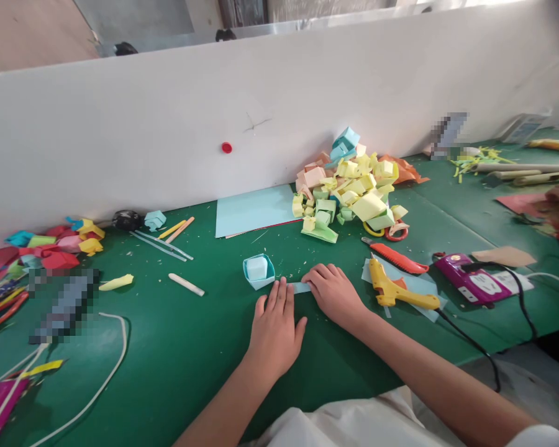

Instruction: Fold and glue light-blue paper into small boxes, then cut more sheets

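A narrow light-blue paper strip (301,287) lies on the green table between my hands. My left hand (276,326) rests flat, fingers stretched forward and thumb apart, its fingertips at the strip's left end. At the other end, my right hand (333,292) has its fingers curled and closed on the strip; part of the paper is hidden beneath them. Just beyond my left fingertips sits a small open light-blue folded paper cup (248,273) with a paler folded block (257,268) inside.
Folded paper pieces (354,186) pile against the white partition (168,136), beside blue sheets (256,211). To the right lie a red cutter (400,258), yellow glue gun (395,288) and purple box (470,279) with cables. Leftward are a pale stick (186,284) and a phone (68,307).
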`<state>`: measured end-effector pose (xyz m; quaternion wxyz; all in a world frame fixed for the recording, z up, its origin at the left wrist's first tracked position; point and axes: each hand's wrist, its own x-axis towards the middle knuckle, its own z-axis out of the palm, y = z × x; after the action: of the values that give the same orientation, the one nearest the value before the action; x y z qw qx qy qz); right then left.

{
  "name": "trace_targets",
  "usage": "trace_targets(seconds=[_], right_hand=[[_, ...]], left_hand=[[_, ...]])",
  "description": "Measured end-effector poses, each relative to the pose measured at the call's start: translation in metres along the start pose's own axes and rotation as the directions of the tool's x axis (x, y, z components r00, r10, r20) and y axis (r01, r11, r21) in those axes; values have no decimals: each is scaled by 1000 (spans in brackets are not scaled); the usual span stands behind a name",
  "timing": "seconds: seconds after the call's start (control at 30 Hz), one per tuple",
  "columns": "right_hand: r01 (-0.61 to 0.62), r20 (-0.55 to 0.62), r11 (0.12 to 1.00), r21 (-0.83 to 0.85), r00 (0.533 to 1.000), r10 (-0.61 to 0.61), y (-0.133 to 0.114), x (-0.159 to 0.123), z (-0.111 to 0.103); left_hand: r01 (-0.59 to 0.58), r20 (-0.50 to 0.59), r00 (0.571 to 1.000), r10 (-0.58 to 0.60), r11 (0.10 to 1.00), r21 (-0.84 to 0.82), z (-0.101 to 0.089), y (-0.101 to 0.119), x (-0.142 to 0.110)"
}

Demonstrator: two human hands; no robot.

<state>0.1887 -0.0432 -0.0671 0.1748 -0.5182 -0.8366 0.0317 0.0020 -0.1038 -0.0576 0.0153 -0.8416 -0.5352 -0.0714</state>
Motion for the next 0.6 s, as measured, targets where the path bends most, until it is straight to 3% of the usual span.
trace_targets(seconds=[0.6], right_hand=[[41,1,998,45,999,-41,2,-3,-1]], left_hand=[[-175,86,980,178,984,-40,4,-28,15]])
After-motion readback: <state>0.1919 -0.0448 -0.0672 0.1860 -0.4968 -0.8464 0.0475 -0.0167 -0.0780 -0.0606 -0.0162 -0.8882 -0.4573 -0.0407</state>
